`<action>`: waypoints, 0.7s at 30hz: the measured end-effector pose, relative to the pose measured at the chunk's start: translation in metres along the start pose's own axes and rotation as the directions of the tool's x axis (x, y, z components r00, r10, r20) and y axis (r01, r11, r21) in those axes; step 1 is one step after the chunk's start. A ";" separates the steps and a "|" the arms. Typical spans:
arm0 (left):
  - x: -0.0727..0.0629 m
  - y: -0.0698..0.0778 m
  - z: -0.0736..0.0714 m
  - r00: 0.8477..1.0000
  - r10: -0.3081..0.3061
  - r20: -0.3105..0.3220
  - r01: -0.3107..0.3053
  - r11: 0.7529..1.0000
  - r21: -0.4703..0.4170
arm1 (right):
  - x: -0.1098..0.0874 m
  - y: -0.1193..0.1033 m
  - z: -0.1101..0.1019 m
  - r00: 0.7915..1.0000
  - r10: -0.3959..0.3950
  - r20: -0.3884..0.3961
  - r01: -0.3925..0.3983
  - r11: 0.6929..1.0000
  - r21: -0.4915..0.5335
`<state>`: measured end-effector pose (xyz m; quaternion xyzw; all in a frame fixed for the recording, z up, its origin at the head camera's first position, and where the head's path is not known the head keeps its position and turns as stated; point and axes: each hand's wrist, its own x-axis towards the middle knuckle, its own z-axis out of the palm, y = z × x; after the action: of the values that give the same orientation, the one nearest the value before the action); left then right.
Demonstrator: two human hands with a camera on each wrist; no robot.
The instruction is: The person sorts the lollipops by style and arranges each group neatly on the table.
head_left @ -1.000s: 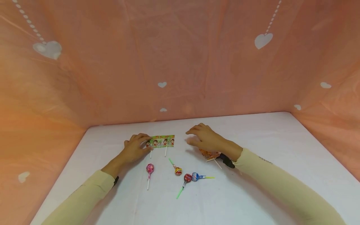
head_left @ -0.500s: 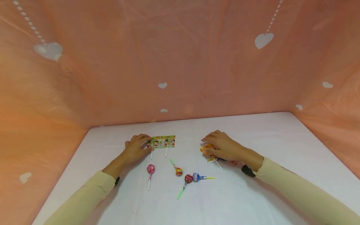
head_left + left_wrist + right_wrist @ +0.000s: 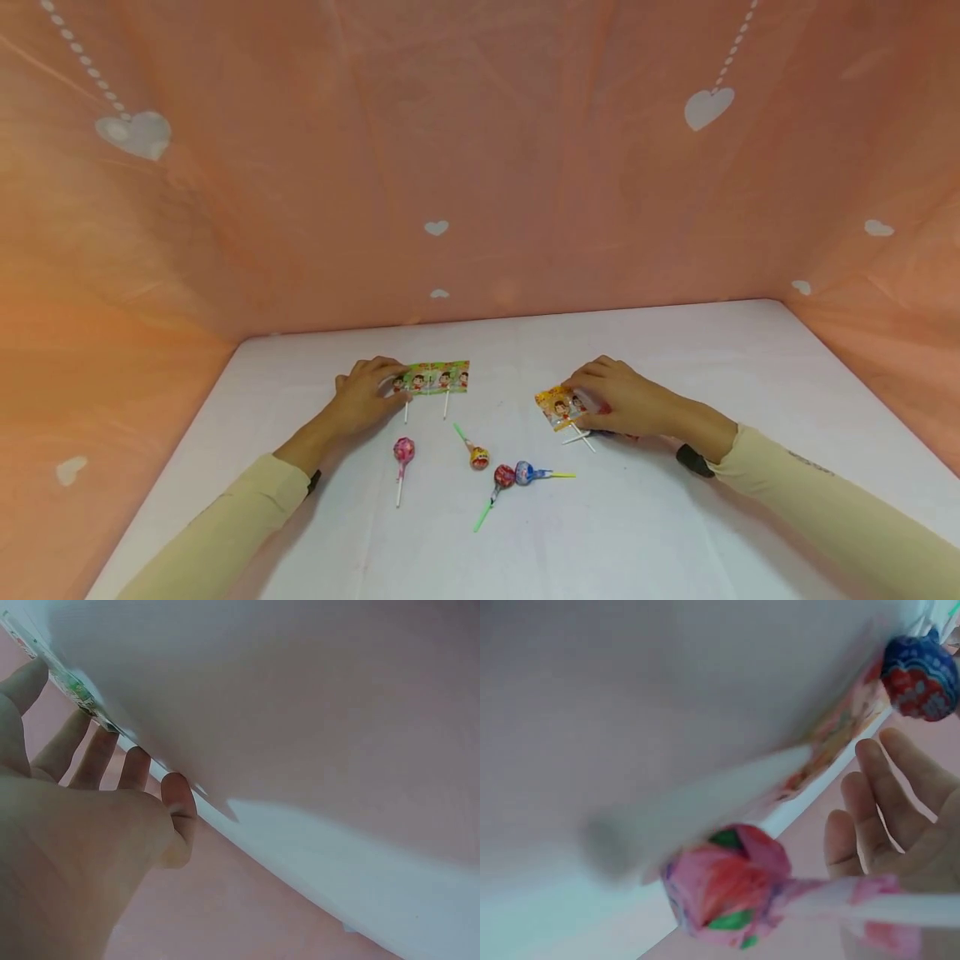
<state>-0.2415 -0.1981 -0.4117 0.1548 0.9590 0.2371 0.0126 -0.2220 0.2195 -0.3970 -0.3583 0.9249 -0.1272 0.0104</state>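
In the head view my left hand (image 3: 365,395) rests at the left end of a green packet (image 3: 438,379) of two lollipops with white sticks. Its fingers are spread and fairly straight, with tips at the packet's edge. My right hand (image 3: 626,396) is over the right end of an orange lollipop packet (image 3: 558,408), partly hiding it. From the right wrist, its fingers (image 3: 885,795) look loosely extended. A blue-and-red lollipop (image 3: 920,677) is by the fingertips, and a pink lollipop (image 3: 727,885) lies nearer the wrist. Whether the right thumb touches the packet is hidden.
Nearer the front lie a pink lollipop (image 3: 403,451), a yellow one (image 3: 478,457), a red one (image 3: 504,476) and a blue one (image 3: 524,473); the red and blue heads touch. A white cloth (image 3: 315,550) covers the table, with an orange curtain (image 3: 480,150) behind.
My right hand has moved right and down from above the table's middle to the orange packet's right end, uncovering the packet's left part. My left hand has stayed at the green packet.
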 end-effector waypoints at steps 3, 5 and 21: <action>0.000 0.000 0.000 1.000 -0.003 0.000 0.003 1.000 0.004 | -0.001 0.001 0.000 1.000 -0.005 0.005 0.005 1.000 0.026; 0.000 0.000 0.001 1.000 -0.005 -0.001 0.005 1.000 0.006 | 0.000 0.001 -0.001 1.000 -0.002 0.016 0.002 0.999 0.034; 0.000 0.002 -0.001 1.000 -0.004 0.001 0.004 1.000 0.006 | 0.007 -0.001 0.003 0.998 0.015 0.060 -0.020 0.996 0.085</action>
<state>-0.2411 -0.1968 -0.4095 0.1530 0.9601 0.2339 0.0131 -0.2262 0.2136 -0.3997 -0.3530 0.9210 -0.1559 0.0542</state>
